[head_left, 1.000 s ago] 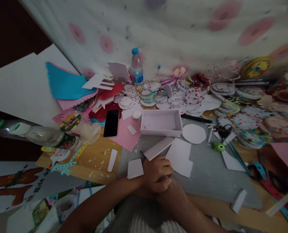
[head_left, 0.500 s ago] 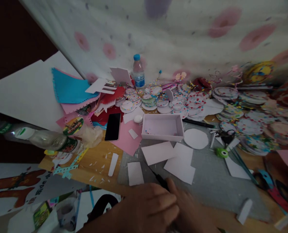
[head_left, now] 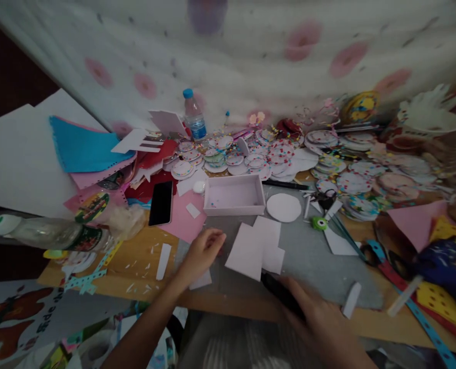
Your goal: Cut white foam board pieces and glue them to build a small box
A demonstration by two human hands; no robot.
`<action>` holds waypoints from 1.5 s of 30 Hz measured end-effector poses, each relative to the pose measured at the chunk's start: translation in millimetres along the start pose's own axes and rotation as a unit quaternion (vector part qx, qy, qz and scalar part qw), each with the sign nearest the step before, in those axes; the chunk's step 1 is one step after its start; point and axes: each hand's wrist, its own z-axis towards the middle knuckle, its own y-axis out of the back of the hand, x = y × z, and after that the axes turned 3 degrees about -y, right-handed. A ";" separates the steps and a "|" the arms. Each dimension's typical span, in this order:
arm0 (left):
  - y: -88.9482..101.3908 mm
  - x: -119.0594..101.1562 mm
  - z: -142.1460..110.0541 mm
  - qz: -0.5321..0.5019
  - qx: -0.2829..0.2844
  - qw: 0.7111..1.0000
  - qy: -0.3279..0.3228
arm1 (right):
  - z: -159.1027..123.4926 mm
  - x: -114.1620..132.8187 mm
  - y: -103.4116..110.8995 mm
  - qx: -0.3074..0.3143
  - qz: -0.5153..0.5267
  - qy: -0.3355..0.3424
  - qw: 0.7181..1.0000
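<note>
In my right hand (head_left: 316, 312) is a black craft knife (head_left: 282, 294), its front end at the lower corner of a white card (head_left: 245, 252). That card overlaps another white card piece (head_left: 272, 243) on the grey cutting mat (head_left: 308, 266). My left hand (head_left: 205, 253) is just left of the cards, fingers loosely curled and apart, with nothing visible in them. Under its wrist a small white card rectangle (head_left: 202, 279) is partly covered. Behind the cards sits an open white box (head_left: 233, 197), with a white paper disc (head_left: 284, 207) to its right.
A phone (head_left: 161, 203) lies left of the box. Stacks of decorated discs (head_left: 256, 161) and a water bottle (head_left: 194, 115) line the back. Scissors (head_left: 385, 261) and a blue glue gun (head_left: 443, 266) lie at right. A larger bottle (head_left: 51, 233) lies at left.
My hands, together before, have moved apart: the left to the left, the right to the right with the knife. The upper card has turned more upright. The whole view has shifted right.
</note>
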 end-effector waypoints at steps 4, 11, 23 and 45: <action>-5.6 -7.9 -1.0 -0.052 0.078 0.995 0.042 | 0.6 -3.3 4.7 0.011 0.001 0.049 0.999; 23.4 -8.7 -24.6 -0.061 0.054 0.996 0.031 | -6.5 -37.7 20.3 -0.013 0.000 0.023 1.000; 11.0 15.6 -13.6 0.032 -0.045 0.998 -0.044 | 57.6 -13.6 19.0 -0.134 -0.056 0.072 0.987; 7.4 -0.7 10.6 0.442 0.093 0.853 -0.262 | 46.9 -8.9 12.2 0.032 -0.009 0.179 0.983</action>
